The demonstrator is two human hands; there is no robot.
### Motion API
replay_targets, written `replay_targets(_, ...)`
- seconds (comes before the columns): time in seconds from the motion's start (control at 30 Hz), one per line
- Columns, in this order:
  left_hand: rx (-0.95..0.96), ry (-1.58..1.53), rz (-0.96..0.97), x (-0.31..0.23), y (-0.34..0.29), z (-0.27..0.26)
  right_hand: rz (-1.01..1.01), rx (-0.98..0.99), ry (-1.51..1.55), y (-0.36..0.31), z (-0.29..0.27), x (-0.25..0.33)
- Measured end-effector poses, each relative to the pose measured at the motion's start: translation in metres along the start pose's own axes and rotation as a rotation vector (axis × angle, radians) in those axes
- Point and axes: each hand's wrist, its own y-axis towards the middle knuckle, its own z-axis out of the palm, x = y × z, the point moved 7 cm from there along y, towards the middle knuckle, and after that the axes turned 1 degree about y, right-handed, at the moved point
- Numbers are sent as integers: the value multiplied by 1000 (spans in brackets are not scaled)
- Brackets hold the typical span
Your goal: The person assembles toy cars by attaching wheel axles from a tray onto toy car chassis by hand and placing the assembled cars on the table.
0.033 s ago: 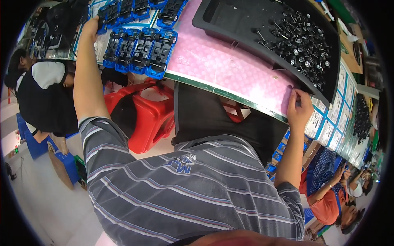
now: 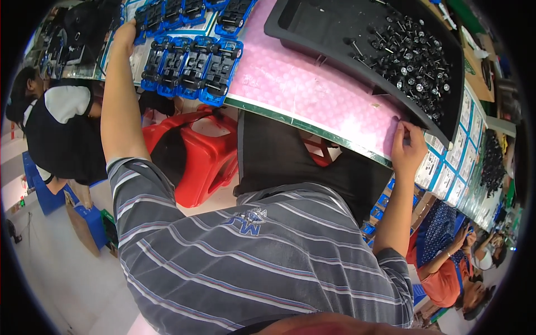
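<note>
Several blue toy car bodies (image 2: 218,72) lie in two rows at the far left, black undersides up. My left hand (image 2: 124,40) is at the left end of the farther row, against a blue toy car (image 2: 149,21); its fingertips are hidden there. At the right, my right hand (image 2: 408,146) rests by the near edge of the pink mat (image 2: 312,92), its fingers curled in. Whether anything small is inside them I cannot make out. Just beyond it stands a black tray (image 2: 318,28) holding a heap of small wheels on metal axles (image 2: 413,61).
A green-edged worktable (image 2: 290,120) carries the mat. Below it stands a red plastic chair (image 2: 209,145). Printed sheets (image 2: 449,162) and another dark heap of parts (image 2: 491,162) lie farther right. People sit at the left (image 2: 61,128) and lower right (image 2: 444,279).
</note>
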Motion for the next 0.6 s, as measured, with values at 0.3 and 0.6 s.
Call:
replay_targets(0.3, -477, 841, 623, -115, -214, 55, -18, -16, -42, -2, -4, 2)
replay_targets(0.6, 311, 250, 1087, -72, -494, 154, -25, 2, -3, -6, -1, -3)
